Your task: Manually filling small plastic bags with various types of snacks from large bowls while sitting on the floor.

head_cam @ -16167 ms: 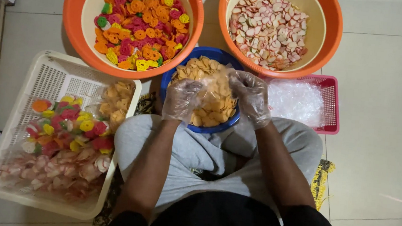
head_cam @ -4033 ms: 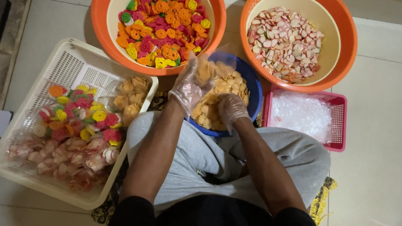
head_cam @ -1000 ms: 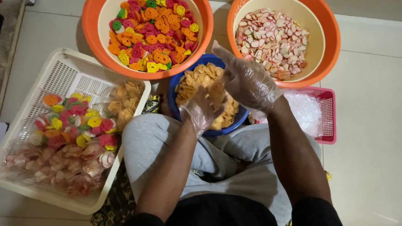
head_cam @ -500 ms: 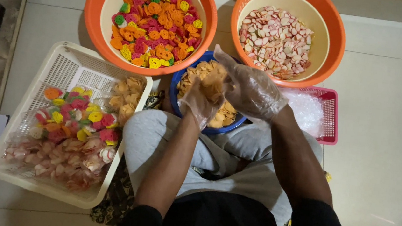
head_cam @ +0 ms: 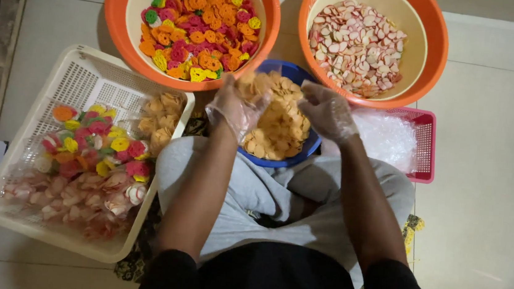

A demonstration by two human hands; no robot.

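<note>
My left hand [head_cam: 234, 106], in a clear plastic glove, holds up a small clear bag of tan crackers [head_cam: 253, 86] over the left side of a blue bowl [head_cam: 313, 142]. The bowl is heaped with the same tan crackers [head_cam: 282, 127]. My right hand [head_cam: 329, 111], also gloved, hovers over the bowl's right side, a little apart from the bag. Its fingers are loosely bent toward the bag and I see nothing in them. The bowl rests on the floor just in front of my crossed legs.
Two orange basins stand behind the bowl: the left basin [head_cam: 116, 22] holds multicoloured crackers [head_cam: 196, 24], the right basin [head_cam: 436, 50] white-and-pink ones [head_cam: 358, 45]. A white basket [head_cam: 83, 80] at left holds several filled bags [head_cam: 88, 161]. A pink basket [head_cam: 427, 125] at right holds clear bags [head_cam: 386, 137].
My right hand has drawn back to the right, off the bag. My left hand has lifted the bag up and to the left, toward the multicoloured basin.
</note>
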